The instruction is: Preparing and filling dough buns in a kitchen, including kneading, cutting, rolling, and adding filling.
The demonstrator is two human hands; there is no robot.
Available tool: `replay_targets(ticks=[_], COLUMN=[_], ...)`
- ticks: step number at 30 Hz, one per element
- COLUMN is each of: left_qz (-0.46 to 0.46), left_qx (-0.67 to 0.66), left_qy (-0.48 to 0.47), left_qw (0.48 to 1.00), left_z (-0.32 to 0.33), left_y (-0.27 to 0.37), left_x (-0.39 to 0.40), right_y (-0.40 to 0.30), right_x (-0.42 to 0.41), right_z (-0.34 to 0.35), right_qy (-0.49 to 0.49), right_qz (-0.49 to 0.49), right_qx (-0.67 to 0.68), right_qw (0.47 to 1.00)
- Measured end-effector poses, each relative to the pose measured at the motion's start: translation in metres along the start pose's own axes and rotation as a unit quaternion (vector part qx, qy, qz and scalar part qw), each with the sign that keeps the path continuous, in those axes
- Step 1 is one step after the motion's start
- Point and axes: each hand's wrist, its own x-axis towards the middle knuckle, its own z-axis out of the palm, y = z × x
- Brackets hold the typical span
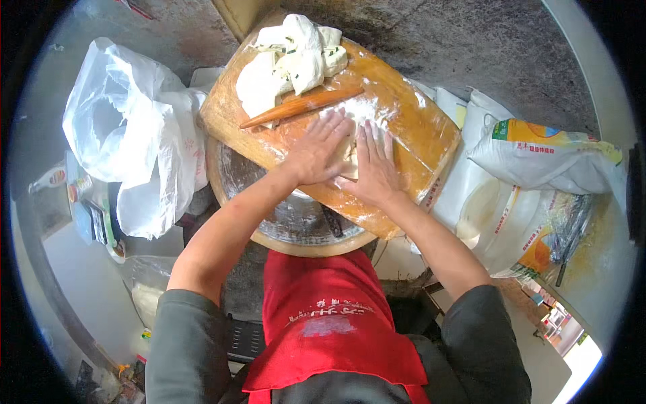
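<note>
My left hand point(320, 147) lies palm down on a flat, pale piece of dough point(350, 159), its fingers stretched away from me. Beside it, my right hand point(376, 169) rests flat on the dough's right side. Much of the piece is hidden beneath both palms. Under them is a floured wooden board point(426, 129), set at a slant. A tapered wooden rolling pin point(303, 106) lies just beyond my left fingertips. Past it, a heap of folded dough pieces point(303, 58) with green bits in them sits at the board's far end.
The board rests over a round vessel point(298, 222) with a wide rim. White plastic bags point(131, 126) stand at left, near bottles and small items point(83, 189). Printed white sacks point(542, 156) are piled at right. A red apron point(323, 298) covers my front.
</note>
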Motion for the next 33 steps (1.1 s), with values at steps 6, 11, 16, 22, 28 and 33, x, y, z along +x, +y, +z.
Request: replay_targets(ticks=[6, 11, 16, 22, 28, 33], left_qz=[-0.013, -0.025, -0.145, -0.227, -0.254, -0.313], left_qx=[0.076, 0.05, -0.122, -0.064, -0.185, -0.297], left_qy=[0.032, 0.016, 0.154, 0.227, 0.193, 0.172], left_qw=[0.997, 0.998, 0.97, 0.945, 0.93, 0.885], left_z=[0.02, 0.004, 0.003, 0.014, 0.019, 0.029], left_y=[0.006, -0.001, 0.003, 0.012, 0.014, 0.028], left_x=[-0.023, -0.018, -0.015, 0.008, 0.003, 0.006], right_y=[-0.019, -0.018, 0.021, 0.043, 0.028, 0.046], right_x=[0.0, 0.002, -0.02, -0.013, -0.01, -0.008], right_z=[0.03, 0.037, -0.001, 0.014, 0.004, -0.006], right_qy=[-0.004, 0.005, 0.126, 0.044, 0.088, 0.086], right_qz=[-0.046, -0.048, 0.021, 0.335, 0.264, 0.224], right_qx=[-0.034, -0.003, -0.017, 0.348, 0.3, 0.411], right_qw=[0.998, 0.999, 0.992, 0.875, 0.912, 0.88])
